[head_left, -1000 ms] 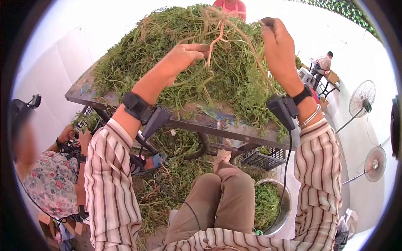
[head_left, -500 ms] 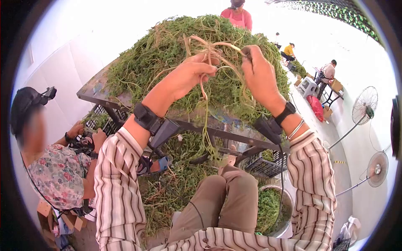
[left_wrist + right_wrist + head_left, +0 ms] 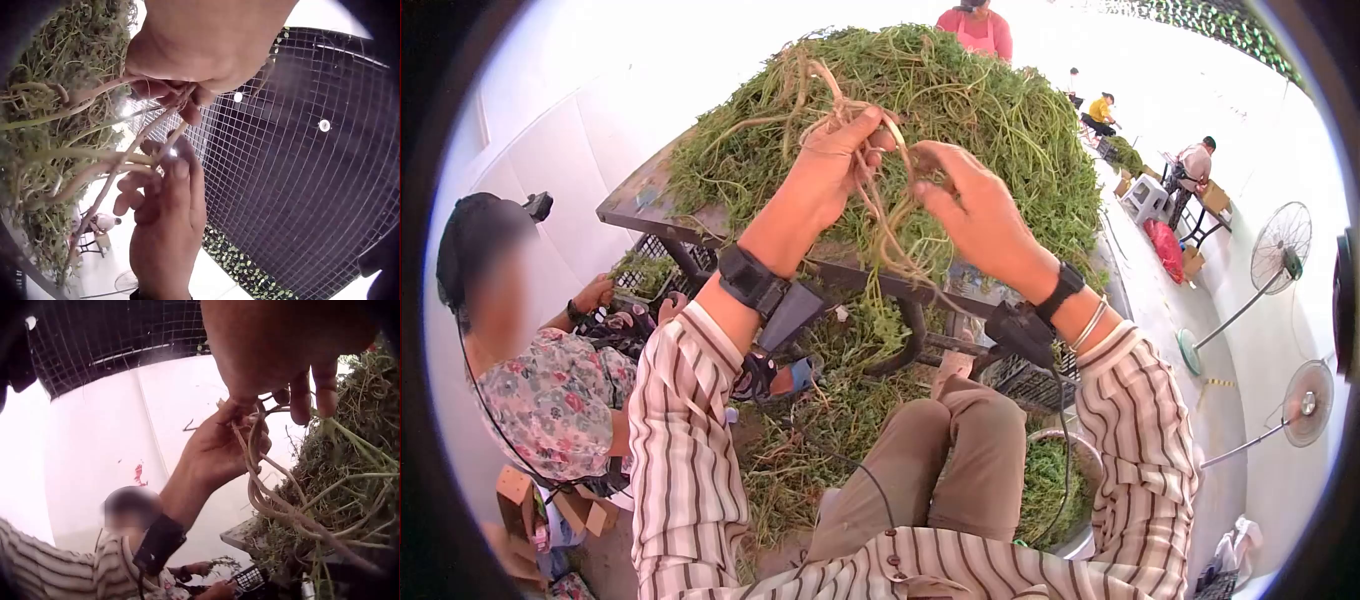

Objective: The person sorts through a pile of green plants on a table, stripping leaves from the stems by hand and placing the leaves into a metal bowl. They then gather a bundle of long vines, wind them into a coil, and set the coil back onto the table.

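Observation:
My left hand (image 3: pixel 830 168) grips a long-stemmed green plant (image 3: pixel 887 225) at the knot where its pale, woody stems meet. Bare root-like ends stick up above the fingers, and leafy stems trail below toward the table edge. Close by on the right, my right hand (image 3: pixel 978 208) pinches one stem between thumb and forefinger. Seen from the left wrist, the right fingertips (image 3: pixel 180 167) sit on a pale stem just below the left hand. Several stems (image 3: pixel 294 515) loop down from both hands in the right wrist view. Behind them rises a large heap of cut greens (image 3: pixel 990 130).
The heap covers a dark table (image 3: pixel 635 212). More greens (image 3: pixel 820 430) litter the floor, and a metal basin (image 3: pixel 1075 437) of them stands by my right knee. A person in a floral shirt (image 3: pixel 550 400) sits at left. Standing fans (image 3: pixel 1280 245) are at right.
Both hands have come lower and closer together. The left hand has tilted the plant's knot to the left. The right hand has come in from the far right to a stem beside the left.

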`<state>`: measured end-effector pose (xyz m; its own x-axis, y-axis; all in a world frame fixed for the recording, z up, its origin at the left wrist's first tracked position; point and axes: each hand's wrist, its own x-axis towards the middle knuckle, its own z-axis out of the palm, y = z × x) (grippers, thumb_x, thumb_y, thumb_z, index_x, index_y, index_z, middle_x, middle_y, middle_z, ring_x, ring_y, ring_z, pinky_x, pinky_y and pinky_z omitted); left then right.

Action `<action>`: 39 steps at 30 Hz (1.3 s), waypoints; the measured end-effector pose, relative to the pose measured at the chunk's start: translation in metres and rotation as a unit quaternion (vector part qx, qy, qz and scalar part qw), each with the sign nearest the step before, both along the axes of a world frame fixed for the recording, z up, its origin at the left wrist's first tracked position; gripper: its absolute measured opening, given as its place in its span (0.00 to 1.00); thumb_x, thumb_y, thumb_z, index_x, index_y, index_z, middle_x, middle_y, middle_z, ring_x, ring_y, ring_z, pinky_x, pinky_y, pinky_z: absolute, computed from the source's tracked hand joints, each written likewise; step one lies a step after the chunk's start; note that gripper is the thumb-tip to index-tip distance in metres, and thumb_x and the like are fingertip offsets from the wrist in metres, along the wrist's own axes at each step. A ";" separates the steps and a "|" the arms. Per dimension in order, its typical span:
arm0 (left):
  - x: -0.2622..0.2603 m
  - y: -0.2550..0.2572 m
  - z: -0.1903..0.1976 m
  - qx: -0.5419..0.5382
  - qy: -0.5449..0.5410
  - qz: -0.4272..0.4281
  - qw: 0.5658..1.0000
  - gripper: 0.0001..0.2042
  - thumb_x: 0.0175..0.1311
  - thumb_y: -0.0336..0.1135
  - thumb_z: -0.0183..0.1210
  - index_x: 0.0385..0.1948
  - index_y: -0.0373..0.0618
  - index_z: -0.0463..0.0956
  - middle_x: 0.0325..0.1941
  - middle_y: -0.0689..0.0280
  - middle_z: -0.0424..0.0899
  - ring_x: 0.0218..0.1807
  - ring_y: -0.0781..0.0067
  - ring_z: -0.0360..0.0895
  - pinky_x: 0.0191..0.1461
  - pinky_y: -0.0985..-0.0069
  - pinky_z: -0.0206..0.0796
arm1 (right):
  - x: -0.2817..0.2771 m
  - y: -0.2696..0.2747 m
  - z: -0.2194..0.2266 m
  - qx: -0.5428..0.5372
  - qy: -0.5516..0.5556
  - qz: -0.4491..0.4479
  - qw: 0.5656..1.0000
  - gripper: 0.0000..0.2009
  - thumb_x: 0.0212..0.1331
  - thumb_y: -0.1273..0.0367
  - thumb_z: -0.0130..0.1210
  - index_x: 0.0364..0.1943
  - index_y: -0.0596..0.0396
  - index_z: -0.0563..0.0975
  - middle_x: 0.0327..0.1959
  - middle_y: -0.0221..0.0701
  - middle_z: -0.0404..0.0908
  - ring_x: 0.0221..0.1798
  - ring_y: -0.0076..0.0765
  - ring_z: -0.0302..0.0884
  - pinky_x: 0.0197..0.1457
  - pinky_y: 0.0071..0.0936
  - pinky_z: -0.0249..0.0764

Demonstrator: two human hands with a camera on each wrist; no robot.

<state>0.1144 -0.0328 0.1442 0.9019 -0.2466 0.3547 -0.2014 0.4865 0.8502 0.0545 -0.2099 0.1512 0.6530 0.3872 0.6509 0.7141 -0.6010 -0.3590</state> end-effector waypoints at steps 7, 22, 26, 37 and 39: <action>-0.006 0.015 0.003 0.015 -0.067 -0.056 0.996 0.13 0.64 0.42 0.50 0.36 0.41 0.73 0.21 0.75 0.72 0.25 0.85 0.66 0.30 0.86 0.57 | -0.006 -0.019 0.010 0.132 0.120 -0.015 0.984 0.12 0.55 0.71 0.48 0.42 0.63 0.72 0.35 0.36 0.72 0.28 0.27 0.72 0.34 0.24 0.68; -0.030 0.010 0.008 0.085 -0.138 -0.113 0.980 0.11 0.63 0.43 0.52 0.29 0.47 0.73 0.22 0.74 0.73 0.28 0.85 0.68 0.36 0.82 0.60 | 0.007 -0.013 0.005 0.000 0.057 0.022 0.998 0.11 0.51 0.69 0.49 0.35 0.62 0.77 0.32 0.41 0.74 0.36 0.46 0.72 0.42 0.34 0.68; -0.030 0.009 0.004 0.086 -0.140 -0.106 0.981 0.11 0.63 0.43 0.52 0.30 0.46 0.73 0.23 0.73 0.72 0.28 0.85 0.68 0.36 0.82 0.60 | 0.008 -0.013 -0.001 0.001 0.083 0.055 0.995 0.11 0.50 0.68 0.49 0.31 0.63 0.77 0.28 0.42 0.74 0.34 0.45 0.72 0.39 0.35 0.68; -0.036 -0.005 -0.011 0.103 -0.098 -0.073 0.987 0.12 0.62 0.43 0.53 0.30 0.43 0.74 0.19 0.74 0.69 0.24 0.85 0.63 0.31 0.82 0.55 | 0.032 -0.011 -0.017 0.185 0.213 -0.003 0.959 0.11 0.48 0.66 0.50 0.24 0.63 0.76 0.14 0.31 0.67 0.20 0.24 0.63 0.27 0.27 0.63; -0.036 -0.008 -0.012 0.112 -0.102 -0.079 0.985 0.11 0.62 0.41 0.53 0.31 0.42 0.74 0.19 0.73 0.70 0.24 0.85 0.63 0.30 0.83 0.55 | 0.038 -0.015 -0.020 0.218 0.253 -0.010 0.942 0.11 0.50 0.65 0.49 0.22 0.62 0.74 0.13 0.29 0.65 0.19 0.23 0.62 0.25 0.28 0.61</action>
<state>0.0784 -0.0412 0.1319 0.7622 -0.4704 0.4447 -0.3160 0.3293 0.8898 0.0926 -0.2254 0.1309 0.9270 0.1391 0.3484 0.3751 -0.3284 -0.8669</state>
